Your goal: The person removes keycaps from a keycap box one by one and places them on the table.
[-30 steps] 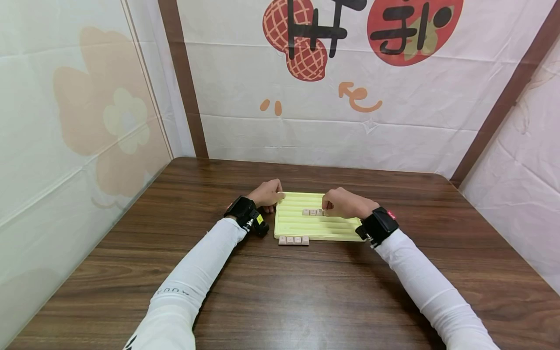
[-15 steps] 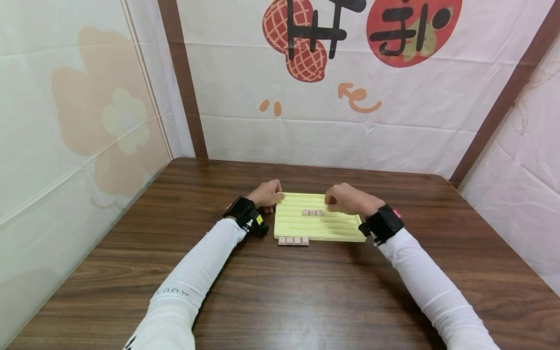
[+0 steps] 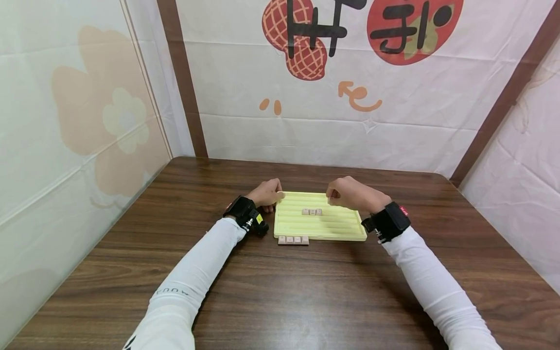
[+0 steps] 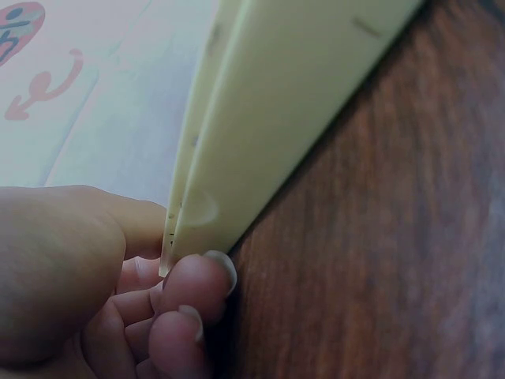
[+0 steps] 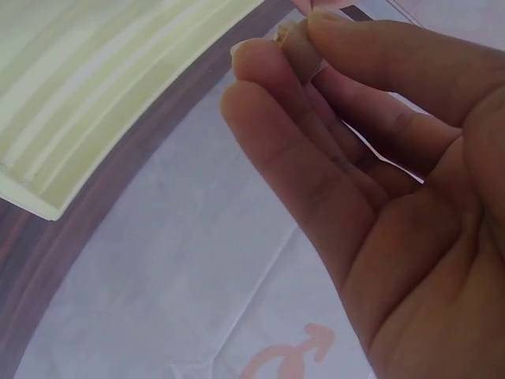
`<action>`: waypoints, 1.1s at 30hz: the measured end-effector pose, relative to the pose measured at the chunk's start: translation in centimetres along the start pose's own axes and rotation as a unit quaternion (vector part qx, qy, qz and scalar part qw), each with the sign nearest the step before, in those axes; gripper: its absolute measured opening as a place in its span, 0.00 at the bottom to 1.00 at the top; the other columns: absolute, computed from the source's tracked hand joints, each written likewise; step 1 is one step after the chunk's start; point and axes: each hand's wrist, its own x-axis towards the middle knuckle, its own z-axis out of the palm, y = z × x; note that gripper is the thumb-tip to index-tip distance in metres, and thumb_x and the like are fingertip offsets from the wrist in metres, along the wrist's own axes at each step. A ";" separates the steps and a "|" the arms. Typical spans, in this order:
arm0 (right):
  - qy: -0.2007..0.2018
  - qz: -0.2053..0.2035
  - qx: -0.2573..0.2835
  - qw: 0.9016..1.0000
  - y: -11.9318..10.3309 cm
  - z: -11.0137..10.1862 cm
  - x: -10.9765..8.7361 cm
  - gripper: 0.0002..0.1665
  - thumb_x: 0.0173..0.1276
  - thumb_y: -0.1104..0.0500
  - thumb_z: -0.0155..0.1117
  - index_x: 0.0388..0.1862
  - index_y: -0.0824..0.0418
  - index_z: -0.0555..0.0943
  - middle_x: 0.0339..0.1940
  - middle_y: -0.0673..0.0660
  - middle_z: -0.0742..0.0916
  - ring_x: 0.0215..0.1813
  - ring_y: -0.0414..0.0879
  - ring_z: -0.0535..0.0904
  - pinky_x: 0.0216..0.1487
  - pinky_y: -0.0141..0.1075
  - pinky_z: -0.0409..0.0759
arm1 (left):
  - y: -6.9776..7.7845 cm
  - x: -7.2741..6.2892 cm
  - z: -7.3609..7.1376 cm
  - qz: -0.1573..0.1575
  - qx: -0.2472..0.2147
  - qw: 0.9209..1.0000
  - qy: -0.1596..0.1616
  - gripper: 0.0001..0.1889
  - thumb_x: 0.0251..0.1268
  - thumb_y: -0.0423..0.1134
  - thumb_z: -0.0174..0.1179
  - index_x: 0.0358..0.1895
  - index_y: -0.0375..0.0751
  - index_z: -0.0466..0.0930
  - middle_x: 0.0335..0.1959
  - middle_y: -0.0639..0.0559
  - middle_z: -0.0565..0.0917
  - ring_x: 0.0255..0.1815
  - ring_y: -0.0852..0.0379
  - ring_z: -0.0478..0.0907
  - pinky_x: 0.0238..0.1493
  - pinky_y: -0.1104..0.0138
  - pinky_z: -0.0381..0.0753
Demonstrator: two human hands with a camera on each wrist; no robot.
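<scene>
A pale yellow ridged tray (image 3: 288,221) lies on the table. My left hand (image 3: 265,193) grips its far left corner; in the left wrist view the thumb and curled fingertips (image 4: 197,284) meet at the tray's edge. Above the tray's far right part, my right hand (image 3: 355,194) pinches a small beige keycap (image 5: 301,54) between thumb and fingers, seen in the right wrist view. Three keycaps (image 3: 312,212) sit side by side in a middle groove of the tray.
Several more beige keycaps (image 3: 293,240) stand in a row on the wooden table (image 3: 280,291), right along the tray's front edge near its left corner. Printed white cloth (image 3: 280,136) hangs behind the table and at both sides.
My right hand has lifted off the tray's middle groove, moving up and a little right with the keycap pinched. The left hand, the tray and the three keycaps stay put.
</scene>
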 end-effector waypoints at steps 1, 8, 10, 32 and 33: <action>0.001 0.001 0.000 1.000 -0.1 -0.1 0.0 0.09 0.71 0.59 0.59 0.47 0.58 0.82 0.42 0.54 0.85 0.45 0.45 0.81 0.47 0.39 0.80 | 0.0 0.0 0.0 0.000 0.000 1.000 0.000 0.08 0.75 0.42 0.48 0.42 0.40 0.67 0.26 0.46 0.76 0.18 0.54 0.75 0.20 0.66 0.77; 0.018 -0.005 0.005 1.000 -0.6 -0.9 -0.5 0.08 0.71 0.60 0.59 0.45 0.56 0.82 0.42 0.54 0.86 0.45 0.45 0.81 0.47 0.39 0.80 | 0.0 0.1 0.0 -0.001 0.001 1.000 0.000 0.09 0.75 0.42 0.48 0.41 0.40 0.66 0.26 0.46 0.76 0.18 0.54 0.75 0.19 0.67 0.77; 0.022 -0.012 0.001 1.000 -0.8 -1.0 -0.7 0.07 0.71 0.60 0.59 0.45 0.56 0.82 0.41 0.53 0.85 0.44 0.45 0.81 0.47 0.39 0.80 | 0.0 0.1 0.0 -0.001 0.001 1.000 0.000 0.09 0.75 0.42 0.48 0.41 0.40 0.67 0.26 0.46 0.76 0.18 0.54 0.75 0.19 0.67 0.77; 0.023 -0.042 0.002 0.999 -4.0 -2.1 -1.7 0.06 0.70 0.60 0.60 0.44 0.56 0.80 0.40 0.52 0.84 0.43 0.43 0.81 0.46 0.37 0.79 | 0.3 -0.5 0.0 0.015 0.007 1.000 0.007 0.09 0.76 0.42 0.48 0.42 0.39 0.67 0.26 0.47 0.75 0.18 0.55 0.75 0.20 0.67 0.77; 0.022 -0.044 0.002 0.999 -4.0 -2.1 -1.7 0.05 0.70 0.60 0.60 0.44 0.56 0.80 0.40 0.52 0.84 0.43 0.43 0.81 0.46 0.37 0.80 | 0.3 -0.5 0.0 0.015 0.008 1.000 0.007 0.09 0.76 0.42 0.48 0.42 0.39 0.67 0.26 0.47 0.76 0.18 0.55 0.75 0.21 0.67 0.77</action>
